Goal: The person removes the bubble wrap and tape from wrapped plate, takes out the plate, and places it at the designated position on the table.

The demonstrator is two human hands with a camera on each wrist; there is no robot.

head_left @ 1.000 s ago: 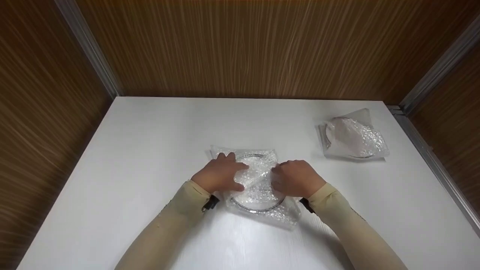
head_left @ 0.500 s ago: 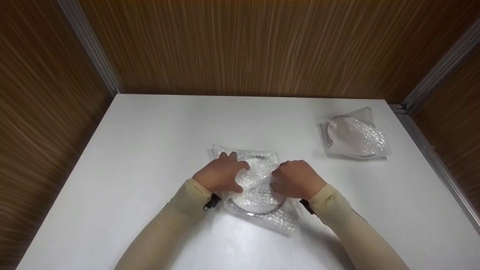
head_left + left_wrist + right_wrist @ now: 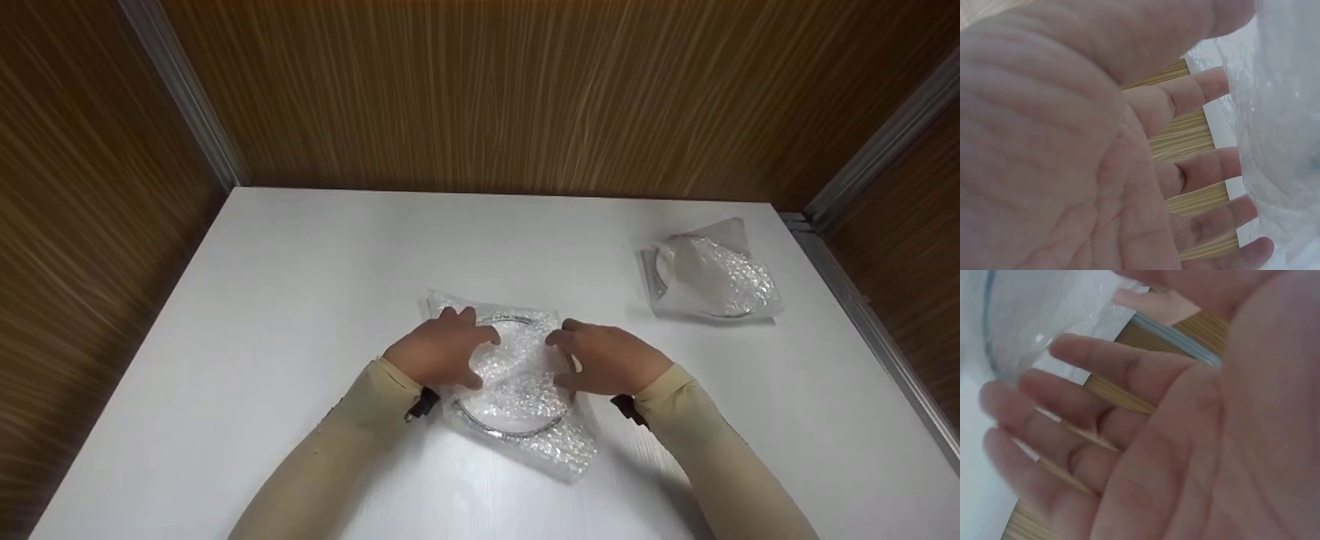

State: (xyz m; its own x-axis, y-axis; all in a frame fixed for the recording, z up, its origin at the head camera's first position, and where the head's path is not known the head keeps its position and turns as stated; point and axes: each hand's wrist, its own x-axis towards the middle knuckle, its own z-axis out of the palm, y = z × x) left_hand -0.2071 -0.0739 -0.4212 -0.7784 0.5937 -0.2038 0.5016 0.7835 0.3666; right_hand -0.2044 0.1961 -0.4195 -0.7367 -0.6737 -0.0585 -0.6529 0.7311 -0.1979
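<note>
A bubble-wrap bag [image 3: 517, 360] lies on the white table in front of me, a round, plate-like thing with a dark patterned rim [image 3: 517, 433] showing through it. My left hand [image 3: 435, 349] spreads over its left side, thumb and fingers apart. In the left wrist view the extended fingers [image 3: 1202, 171] reach the plastic with their tips. On the opposite side, my right hand [image 3: 611, 358] is at the bag's right edge with loosely bent fingers. The right wrist view shows these fingers [image 3: 1100, 363] parted beside the wrap [image 3: 1033, 320], the palm holding nothing.
Toward the far right of the white table [image 3: 315, 262] lies a second bubble-wrapped package [image 3: 712, 274], also with a curved rim inside. Brown wood-grain panels [image 3: 480, 97] stand behind the table and at both sides, with metal posts [image 3: 184, 97] at the corners.
My right hand has uncurled its fingers and drawn slightly right. The bag's near right corner has shifted a little toward me. My left hand has stayed nearly in place.
</note>
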